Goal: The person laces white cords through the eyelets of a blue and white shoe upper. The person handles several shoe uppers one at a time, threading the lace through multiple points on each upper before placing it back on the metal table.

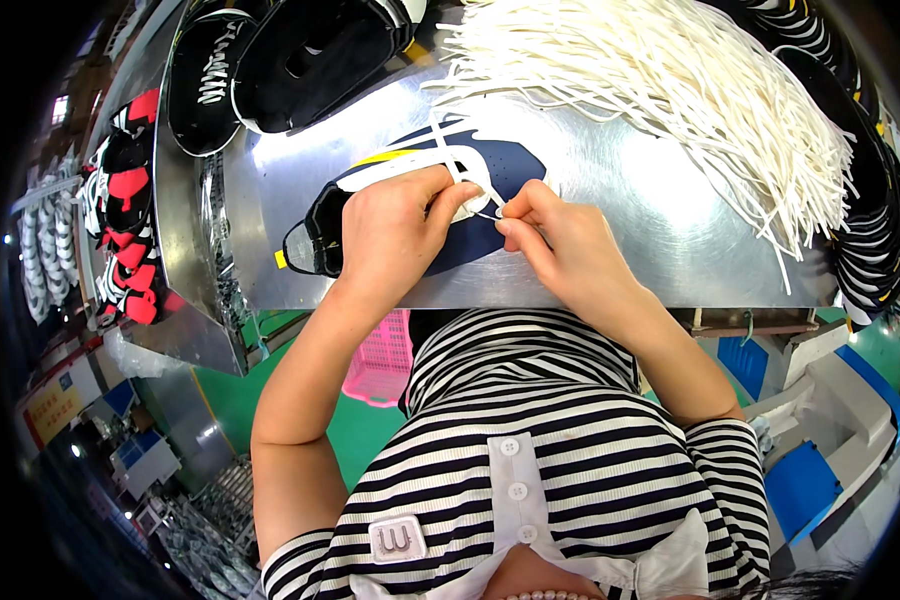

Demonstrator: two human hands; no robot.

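A navy shoe upper with white and yellow trim is laid flat near the front edge of a shiny metal table. It is pressed down by the left hand, whose fingers are curled over its middle, the thumb and forefinger closed near an eyelet. A thin white lace is pinched between thumb and forefinger of the right hand, just to the right of the left hand and touching the upper. A large heap of loose white laces is spread behind and to the right of the upper. Black uppers are stacked behind it to the left, and red and black pieces are piled well to its left, off the table.
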